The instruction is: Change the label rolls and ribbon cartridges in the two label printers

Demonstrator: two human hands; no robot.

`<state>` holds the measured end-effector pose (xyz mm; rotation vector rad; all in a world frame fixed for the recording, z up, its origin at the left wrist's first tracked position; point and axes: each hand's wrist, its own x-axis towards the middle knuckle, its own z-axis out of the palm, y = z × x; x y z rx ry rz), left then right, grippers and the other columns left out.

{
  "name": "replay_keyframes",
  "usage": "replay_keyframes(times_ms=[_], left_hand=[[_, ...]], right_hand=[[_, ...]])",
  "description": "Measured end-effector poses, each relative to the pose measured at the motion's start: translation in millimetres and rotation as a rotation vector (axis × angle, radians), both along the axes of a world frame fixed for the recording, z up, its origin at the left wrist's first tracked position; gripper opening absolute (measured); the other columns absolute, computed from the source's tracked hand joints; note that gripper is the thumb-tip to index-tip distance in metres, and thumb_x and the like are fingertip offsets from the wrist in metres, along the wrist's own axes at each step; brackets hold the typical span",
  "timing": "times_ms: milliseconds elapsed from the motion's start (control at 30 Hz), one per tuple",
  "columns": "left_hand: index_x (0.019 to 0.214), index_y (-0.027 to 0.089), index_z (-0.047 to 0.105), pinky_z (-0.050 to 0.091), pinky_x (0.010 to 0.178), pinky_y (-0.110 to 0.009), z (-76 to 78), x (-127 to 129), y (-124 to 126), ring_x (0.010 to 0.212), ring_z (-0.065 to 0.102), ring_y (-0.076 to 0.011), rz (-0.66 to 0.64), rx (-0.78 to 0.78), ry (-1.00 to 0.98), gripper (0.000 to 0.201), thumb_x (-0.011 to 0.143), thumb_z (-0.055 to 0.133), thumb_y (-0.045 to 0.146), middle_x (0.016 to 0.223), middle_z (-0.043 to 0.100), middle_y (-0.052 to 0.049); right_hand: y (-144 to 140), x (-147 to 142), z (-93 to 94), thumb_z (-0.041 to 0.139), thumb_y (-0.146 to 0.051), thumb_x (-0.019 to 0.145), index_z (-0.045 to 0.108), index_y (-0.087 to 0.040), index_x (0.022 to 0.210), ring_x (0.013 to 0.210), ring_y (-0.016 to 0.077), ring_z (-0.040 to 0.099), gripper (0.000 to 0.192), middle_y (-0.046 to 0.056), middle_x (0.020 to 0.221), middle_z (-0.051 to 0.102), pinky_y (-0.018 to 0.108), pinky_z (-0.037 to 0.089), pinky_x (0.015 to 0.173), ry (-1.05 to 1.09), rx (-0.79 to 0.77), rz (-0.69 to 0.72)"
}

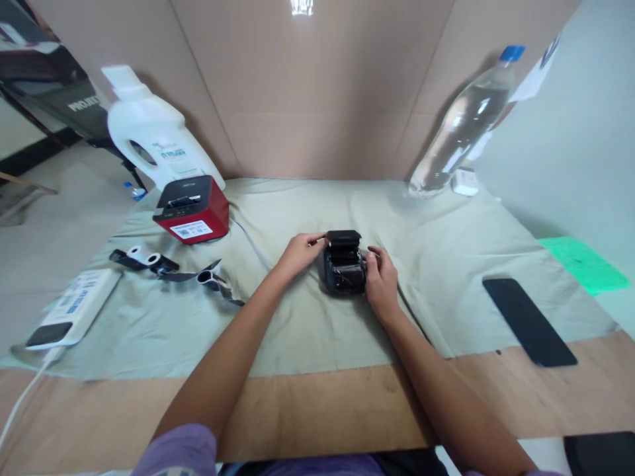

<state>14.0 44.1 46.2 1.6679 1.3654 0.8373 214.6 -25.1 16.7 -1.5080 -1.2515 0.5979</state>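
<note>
A small black portable printer (346, 279) rests on the cloth in front of me, its lid (344, 235) raised and a dark roll lying in its bay. My left hand (296, 254) has its fingertips pinched at the lid's left edge. On the other side, my right hand (381, 281) grips the printer's right wall with thumb and fingers. The fingertips of both hands are partly hidden by the printer. Left of my forearm lie several small rolls (155, 260), one with a loose dark strip (221, 287) trailing from it.
A red and black box-shaped printer (211, 221) stands before a white jug (149, 125). A white power bank (74, 307) with a cable lies far left. To the right are a tall water bottle (461, 129), a small white box (465, 182) and a dark phone (528, 320).
</note>
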Motion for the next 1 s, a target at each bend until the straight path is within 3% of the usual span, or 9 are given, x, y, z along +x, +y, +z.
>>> replay_keyframes(times_ms=[100,167,233,333,433,533,667,833,1000], left_hand=[[0.061,0.017,0.066,0.031,0.060,-0.027,-1.1,5,12,0.058,0.045,-0.0139,0.109,0.062,0.145,0.053,0.094,0.052,0.055,0.054,0.048,0.001],[0.053,0.018,0.057,0.030,0.059,-0.028,-0.7,8,16,0.055,0.044,-0.0141,0.153,0.028,0.202,0.059,0.095,0.048,0.060,0.050,0.045,0.001],[0.056,0.019,0.058,0.032,0.059,-0.029,3.0,9,17,0.055,0.047,-0.0154,0.161,-0.011,0.266,0.058,0.094,0.049,0.061,0.053,0.051,-0.001],[0.077,0.020,0.071,0.037,0.063,-0.029,16.0,8,14,0.068,0.058,-0.0184,0.205,0.114,0.396,0.038,0.090,0.059,0.054,0.071,0.067,-0.003],[0.097,0.025,0.078,0.042,0.069,-0.028,34.6,11,12,0.081,0.064,-0.0198,0.023,0.224,0.542,0.026,0.087,0.066,0.046,0.088,0.075,-0.003],[0.104,0.030,0.081,0.045,0.074,-0.029,52.2,21,15,0.092,0.068,-0.0219,-0.255,0.177,0.749,0.025,0.085,0.068,0.039,0.101,0.078,-0.003],[0.106,0.028,0.081,0.048,0.076,-0.029,67.0,35,20,0.097,0.070,-0.0239,-0.421,0.049,0.898,0.030,0.080,0.073,0.040,0.109,0.079,-0.005],[0.099,0.024,0.081,0.049,0.075,-0.031,66.2,38,13,0.097,0.070,-0.0267,-0.329,0.136,0.893,0.029,0.073,0.078,0.036,0.103,0.079,-0.006],[0.098,0.021,0.078,0.051,0.080,-0.031,70.1,25,3,0.096,0.068,-0.0238,-0.198,0.322,0.593,0.028,0.071,0.076,0.030,0.105,0.075,-0.007]], right_hand=[[0,-1,1.0,0.046,-0.055,0.097,0.064,-0.015,0.120,0.088,0.0268,0.070,0.049,0.014,0.098,0.077,0.040,0.051,0.082,0.035,0.003,0.027],[0,-1,1.3,0.045,-0.055,0.097,0.063,-0.016,0.120,0.087,0.0269,0.070,0.049,0.014,0.099,0.077,0.040,0.051,0.081,0.062,-0.001,0.039],[0,-1,1.1,0.045,-0.055,0.097,0.063,-0.017,0.120,0.085,0.0270,0.071,0.048,0.013,0.098,0.077,0.040,0.051,0.080,0.074,-0.001,0.038],[1,-2,0.3,0.046,-0.054,0.096,0.063,-0.017,0.118,0.087,0.0279,0.071,0.046,0.013,0.097,0.078,0.040,0.051,0.080,0.076,0.009,0.036],[2,-2,-0.5,0.046,-0.054,0.096,0.063,-0.017,0.117,0.087,0.0281,0.071,0.046,0.014,0.097,0.078,0.040,0.050,0.080,0.064,0.015,0.039],[3,-2,-0.8,0.046,-0.054,0.095,0.063,-0.017,0.117,0.084,0.0277,0.070,0.047,0.013,0.094,0.077,0.039,0.050,0.078,0.043,0.013,0.034],[4,-1,-1.0,0.046,-0.053,0.095,0.064,-0.016,0.113,0.084,0.0274,0.069,0.045,0.013,0.092,0.077,0.038,0.049,0.079,0.015,0.036,0.016],[6,-1,-2.4,0.045,-0.053,0.094,0.064,-0.015,0.112,0.084,0.0269,0.068,0.046,0.013,0.091,0.076,0.039,0.049,0.079,-0.003,0.050,0.013],[8,-2,-1.7,0.045,-0.053,0.092,0.064,-0.016,0.109,0.081,0.0262,0.067,0.045,0.013,0.090,0.074,0.039,0.048,0.078,0.002,0.045,0.000]])
